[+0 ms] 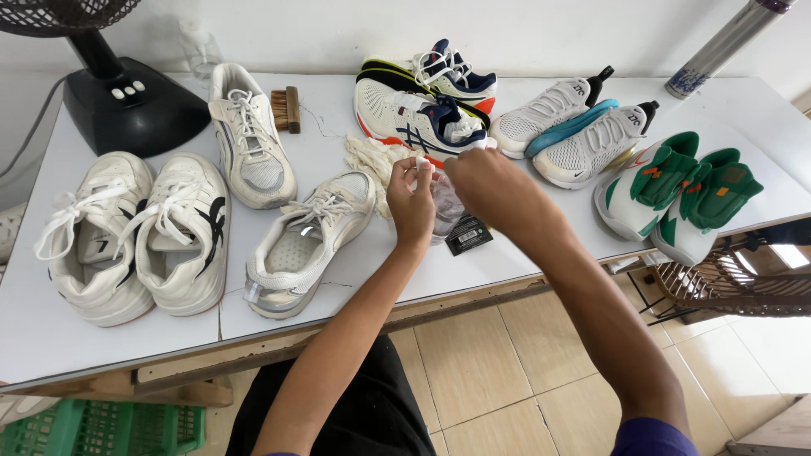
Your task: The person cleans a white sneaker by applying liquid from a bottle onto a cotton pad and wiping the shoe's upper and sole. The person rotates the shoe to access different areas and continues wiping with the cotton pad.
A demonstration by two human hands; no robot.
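We are holding a small clear plastic bottle (445,211) with a dark label just above the white table (355,262), between the beige sneaker (306,241) and the cluster of brighter shoes. Our left hand (411,203) is curling around the upper part of the bottle, fingers pinching at its white cap, while our right hand (490,192) is closing over it from the other side; how tightly the right fingers are gripping we cannot tell, since the back of the hand is hiding them. We judge that we are working at the cap, opening or closing it, as a step in cleaning the shoes. A crumpled pale cloth (372,160) is lying on the table just behind the bottle, touching the white and navy running shoes (422,105), and a small wooden brush (285,110) is resting further back beside a cream trainer (252,139). If the cap is coming off, the next move calls for keeping the bottle upright so nothing spills over the table, then freeing one hand for the cloth or the brush. A white and black pair (139,232) is sitting to the left, a white and teal pair (574,127) and a green and white pair (676,190) to the right.
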